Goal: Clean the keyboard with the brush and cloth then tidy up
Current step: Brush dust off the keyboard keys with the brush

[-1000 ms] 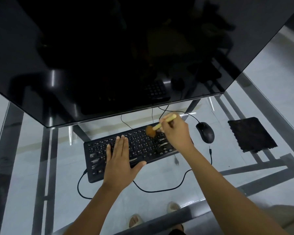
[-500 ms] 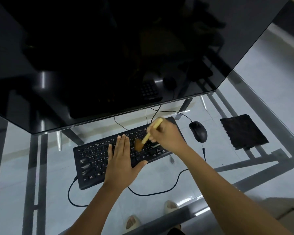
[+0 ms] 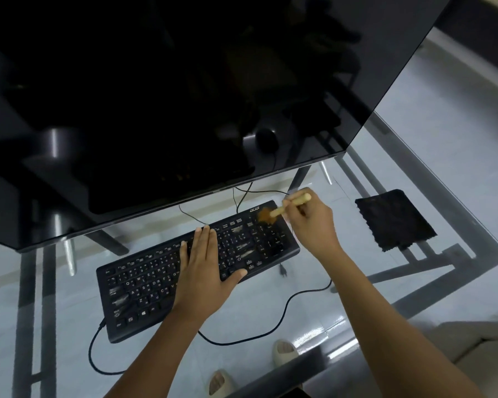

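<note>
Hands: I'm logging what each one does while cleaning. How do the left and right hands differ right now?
The left hand lies flat, fingers straight, pressing on the middle of the keyboard; the right hand is curled, gripping the brush. The left holds nothing; the right holds the handle with the bristles at the keyboard's far right corner. The left sits nearer the person, the right farther, toward the cloth. Both are bare and work on the keyboard.

My left hand (image 3: 203, 278) flat on the keyboard (image 3: 144, 285), my right hand (image 3: 311, 225) gripping the brush (image 3: 282, 206) — bristles on the far-right keys, cloth (image 3: 394, 219) right of it.
</note>
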A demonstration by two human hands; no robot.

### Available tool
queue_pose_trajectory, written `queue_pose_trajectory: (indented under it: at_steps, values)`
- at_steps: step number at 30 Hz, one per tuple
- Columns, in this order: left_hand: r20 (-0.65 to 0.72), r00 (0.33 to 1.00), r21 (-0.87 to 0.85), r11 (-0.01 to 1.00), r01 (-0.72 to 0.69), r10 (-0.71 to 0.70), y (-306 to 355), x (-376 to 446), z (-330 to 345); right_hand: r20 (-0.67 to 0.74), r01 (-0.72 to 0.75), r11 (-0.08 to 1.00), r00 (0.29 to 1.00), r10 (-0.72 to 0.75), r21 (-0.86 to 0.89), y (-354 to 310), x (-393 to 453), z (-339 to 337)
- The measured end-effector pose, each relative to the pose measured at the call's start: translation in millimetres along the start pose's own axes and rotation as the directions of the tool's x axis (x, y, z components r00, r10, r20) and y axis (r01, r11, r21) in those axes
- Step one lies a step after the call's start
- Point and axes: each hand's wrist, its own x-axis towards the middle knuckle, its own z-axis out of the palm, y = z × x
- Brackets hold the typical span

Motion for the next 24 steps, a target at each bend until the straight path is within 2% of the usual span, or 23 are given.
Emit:
queue_pose_trajectory:
  at_steps: [2,5,6,7,8,9,10,12,14,15,16,18,19,20,22,24]
  values:
    - [0.007,1.000,0.009,1.000,-0.008,0.008,2.4,2.1,2.1,0.088,0.042,0.998,0.995,-0.037,-0.047,-5.0,2.9,2.4]
    - [0.008,1.000,-0.002,1.000,-0.007,0.007,5.1,4.6,5.7,-0.078,0.103,0.995,0.992,-0.103,-0.005,-5.5,8.9,-0.2]
    - [0.006,1.000,0.000,1.000,-0.004,0.004,5.2,5.2,6.3,-0.045,0.082,0.996,0.996,-0.080,0.038,-5.5,11.1,-2.4]
    - [0.005,1.000,0.006,1.000,-0.003,0.003,4.7,5.3,6.8,0.050,0.052,0.998,0.997,-0.055,0.042,-5.3,11.4,-3.5]
    - [0.007,1.000,0.014,1.000,-0.002,0.002,4.3,4.6,7.3,0.143,0.047,0.999,0.989,-0.045,-0.016,-3.9,9.7,-3.9]
    - [0.009,1.000,0.017,1.000,-0.001,0.001,3.7,2.9,7.7,0.155,0.069,0.994,0.986,-0.054,-0.090,-1.3,7.8,-4.1]
    - [0.007,1.000,0.017,1.000,0.000,0.000,2.4,0.1,7.9,0.092,0.094,0.987,0.992,-0.082,-0.127,1.6,5.7,-4.7]
    - [0.006,1.000,0.013,1.000,0.000,0.000,4.1,-1.4,9.5,-0.031,0.100,0.993,0.994,-0.102,-0.065,10.3,5.4,-10.1]
    - [0.005,1.000,0.009,1.000,-0.005,0.004,4.5,-0.9,10.6,0.073,0.063,0.997,0.996,-0.060,-0.042,17.3,4.4,-11.5]
    - [0.001,1.000,0.007,1.000,-0.009,0.009,4.6,0.3,10.7,0.143,0.072,0.990,0.988,-0.055,-0.118,18.1,1.6,-12.5]
    - [0.001,1.000,0.008,1.000,-0.008,0.008,3.6,1.2,10.1,0.152,0.093,0.982,0.986,-0.069,-0.163,16.9,-0.6,-13.5]
    - [0.008,1.000,0.016,1.000,-0.010,0.009,3.6,2.9,9.4,0.019,0.132,0.981,0.991,-0.131,-0.143,19.2,-1.8,-16.6]
    - [0.011,1.000,0.022,1.000,-0.011,0.010,3.4,3.0,8.9,-0.005,0.110,0.989,0.994,-0.111,-0.096,18.9,-1.2,-18.2]
    - [0.012,1.000,0.025,1.000,-0.010,0.010,3.5,3.0,8.6,0.022,0.090,0.993,0.996,-0.088,-0.082,19.2,-0.1,-19.1]
    - [0.017,1.000,0.034,0.999,-0.011,0.010,3.1,3.0,8.8,0.123,0.102,0.981,0.989,-0.082,-0.168,20.2,-0.1,-16.2]
    - [0.030,1.000,0.044,0.999,-0.011,0.010,3.1,2.6,8.8,0.041,0.144,0.974,0.989,-0.139,-0.175,22.8,1.1,-15.4]
